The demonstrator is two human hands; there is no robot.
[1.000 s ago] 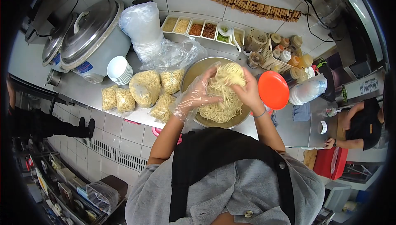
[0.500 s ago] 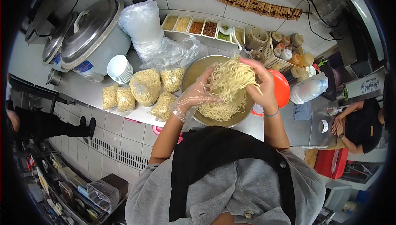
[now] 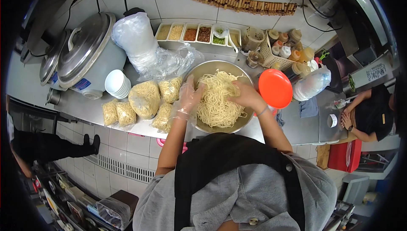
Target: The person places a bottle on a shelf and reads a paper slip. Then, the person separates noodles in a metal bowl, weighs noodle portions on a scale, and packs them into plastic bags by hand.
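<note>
A wide metal bowl (image 3: 206,127) holds a heap of pale noodles (image 3: 220,104). My left hand (image 3: 190,95), in a clear plastic glove, lies at the left side of the heap with its fingers apart, touching the noodles. My right hand (image 3: 246,95), bare, reaches over the bowl's right side; its fingertips are among the noodles, so how far they close is hidden. Left of the bowl stand bagged noodles (image 3: 144,99). An orange-red plate (image 3: 275,88) is just right of the bowl.
White bowls (image 3: 118,83) are stacked beside large lidded pots (image 3: 87,49). Ingredient trays (image 3: 190,33) line the wall, with a bottle basket (image 3: 274,57) to their right. A co-worker (image 3: 369,112) leans at the far right; another person (image 3: 46,145) stands at the left.
Both hands have come down with the lifted noodles, which now lie in the bowl. My hands have moved apart to either side of the heap. The camera view has shifted slightly.
</note>
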